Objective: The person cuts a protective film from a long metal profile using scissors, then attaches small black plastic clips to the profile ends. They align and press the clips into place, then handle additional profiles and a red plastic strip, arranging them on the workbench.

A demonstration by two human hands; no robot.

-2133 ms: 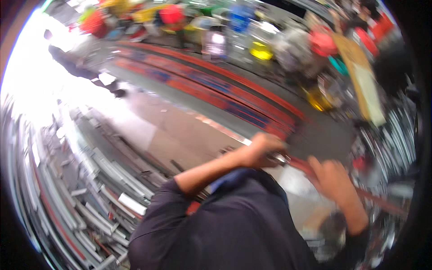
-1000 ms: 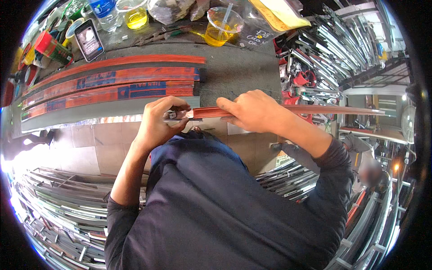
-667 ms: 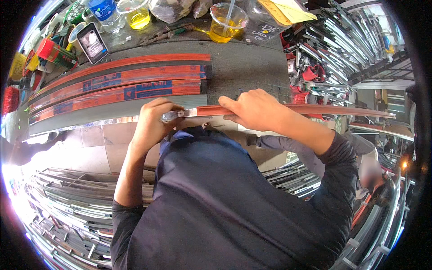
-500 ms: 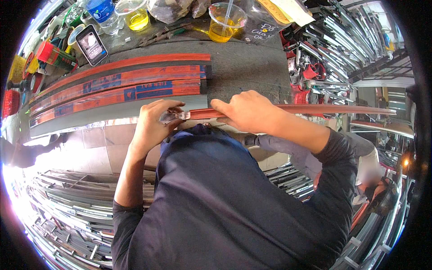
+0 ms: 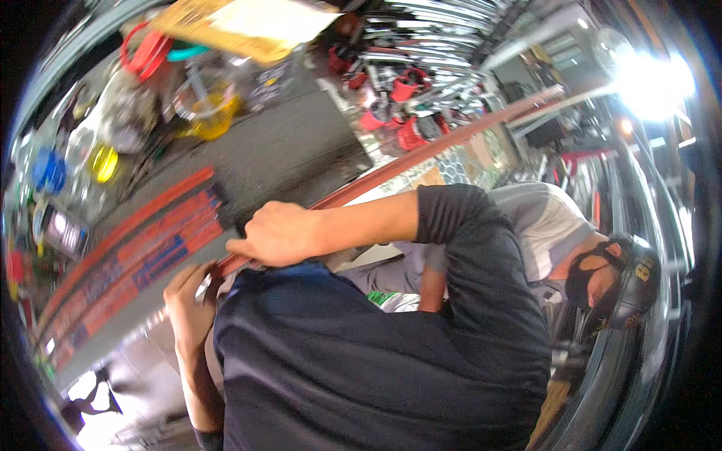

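A long reddish-brown strip (image 5: pixel 451 141) runs from in front of my body up toward the far right. My right hand (image 5: pixel 282 234) is closed around it near its close end. At that end my left hand (image 5: pixel 192 301) has its fingers pinched on a small clear, plastic-looking piece (image 5: pixel 203 286); blur hides its exact shape. Beyond my hands, several bars wrapped in red and blue film (image 5: pixel 135 259) lie side by side along the workbench (image 5: pixel 293 128).
On the bench stand cups of yellow liquid (image 5: pixel 214 116), a phone (image 5: pixel 64 229) and a yellow envelope with paper (image 5: pixel 226 30). A person in a grey top (image 5: pixel 538 214) bends down at the right, close to my right arm. Red baskets (image 5: pixel 410 135) stand beyond the bench's end.
My view has swung to the right, so the bench looks tilted and shifted left. The strip now points up to the far right. Both hands stay at its near end.
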